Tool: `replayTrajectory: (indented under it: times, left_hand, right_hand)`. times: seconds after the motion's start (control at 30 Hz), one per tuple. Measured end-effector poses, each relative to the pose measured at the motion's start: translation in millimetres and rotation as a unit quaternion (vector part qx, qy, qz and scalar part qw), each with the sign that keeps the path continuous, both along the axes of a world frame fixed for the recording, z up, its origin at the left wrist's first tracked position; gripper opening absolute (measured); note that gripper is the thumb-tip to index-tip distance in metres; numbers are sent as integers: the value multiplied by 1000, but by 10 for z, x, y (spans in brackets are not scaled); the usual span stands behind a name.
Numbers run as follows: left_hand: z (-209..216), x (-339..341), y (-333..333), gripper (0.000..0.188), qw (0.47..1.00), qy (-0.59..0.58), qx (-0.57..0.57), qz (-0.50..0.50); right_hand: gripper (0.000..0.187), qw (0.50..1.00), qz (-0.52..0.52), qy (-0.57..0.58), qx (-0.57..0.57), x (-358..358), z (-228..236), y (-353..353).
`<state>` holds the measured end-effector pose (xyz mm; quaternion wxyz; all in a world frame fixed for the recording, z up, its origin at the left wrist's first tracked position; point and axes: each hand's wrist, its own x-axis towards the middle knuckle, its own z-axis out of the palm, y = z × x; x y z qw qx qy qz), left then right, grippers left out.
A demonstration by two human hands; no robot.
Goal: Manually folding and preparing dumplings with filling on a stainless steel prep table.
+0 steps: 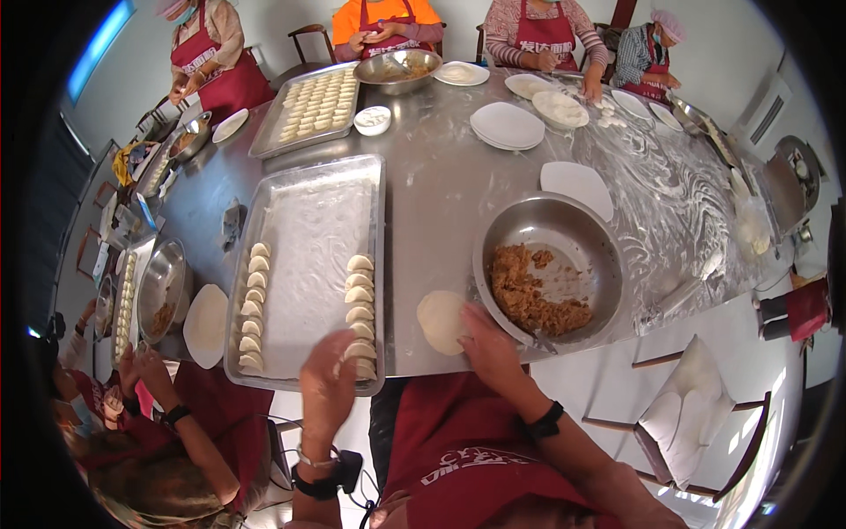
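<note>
My left hand (328, 375) is at the near right corner of a large metal tray (319, 212). Its fingers curl against a pale dumpling (360, 350) at the near end of the tray's right row; the fingertips are partly hidden. A second row of dumplings (255, 304) runs along the tray's left side. My right hand (490, 346) pinches the right edge of a round dough wrapper (438, 323), which lies flat on the steel table. Beyond that hand, a steel bowl (608, 256) holds brown minced filling (529, 295) and a utensil whose handle shows at the near rim.
Farther back stand a full dumpling tray (315, 106), a white tub (373, 121) and white plates (507, 126). Flour covers the table's right side. A co-worker's hands (150, 375) are close on my left; others work across the table. A chair (687, 414) stands behind, at right.
</note>
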<state>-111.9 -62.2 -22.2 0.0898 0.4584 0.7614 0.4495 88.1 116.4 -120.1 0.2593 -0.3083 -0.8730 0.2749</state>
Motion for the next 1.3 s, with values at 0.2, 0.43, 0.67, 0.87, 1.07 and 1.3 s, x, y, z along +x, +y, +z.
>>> replayTrajectory:
  times: [0.2, 0.43, 0.67, 0.87, 1.07, 1.3]
  left_hand:
    - [-252, 632, 94, 26, 988, -153, 2, -35]
    - [-425, 849, 143, 26, 980, -184, -33, -61]
    - [-432, 876, 159, 24, 980, -180, -43, -75]
    - [-465, 867, 186, 25, 974, -208, -58, -68]
    - [-488, 823, 268, 25, 917, -395, -55, -10]
    - [-613, 742, 626, 41, 812, -575, 99, 18]
  right_hand:
    - [52, 999, 37, -2, 18, -341, 5, 72]
    - [52, 997, 47, 0, 55, -453, -53, 26]
    - [34, 996, 23, -18, 82, -533, -82, 19]
    - [22, 995, -6, 27, 100, -576, -147, 78]
    - [17, 970, -81, 192, -124, -571, -137, 86]
    - [15, 901, -110, 268, -323, -510, 77, -92]
